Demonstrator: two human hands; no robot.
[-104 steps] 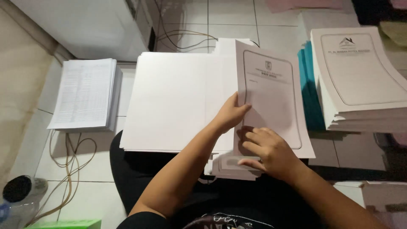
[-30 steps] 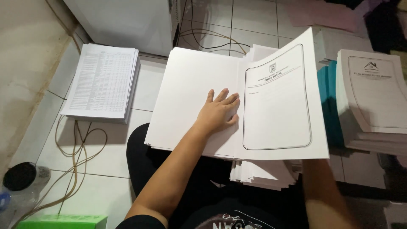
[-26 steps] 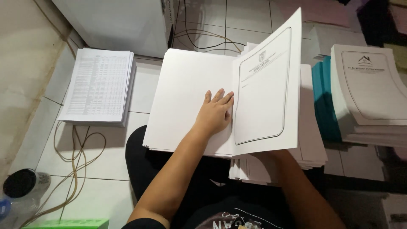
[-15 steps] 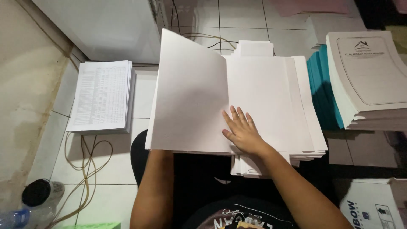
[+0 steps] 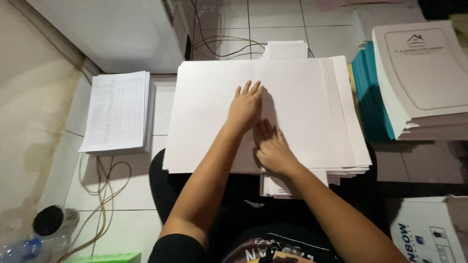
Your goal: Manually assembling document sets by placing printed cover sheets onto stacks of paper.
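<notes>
Item: large white sheet (image 5: 302,102), blank face up, lying flat atop a thick stack of white paper (image 5: 341,170) resting over the person's lap, centre of the scene.
Left hand (image 5: 246,104): palm down on the sheet near its middle, fingers straight and slightly spread, holding nothing.
Right hand (image 5: 273,148): palm down just near of the left hand, touching it, fingers flat and together, holding nothing.
Left: stack of printed tables (image 5: 119,111) on the tiled floor (image 5: 278,19); cables (image 5: 105,190) beside it.
Right: teal-edged pile (image 5: 373,97), and on it a stack of bordered cover sheets (image 5: 424,73).
Near right: cardboard box (image 5: 424,234).
</notes>
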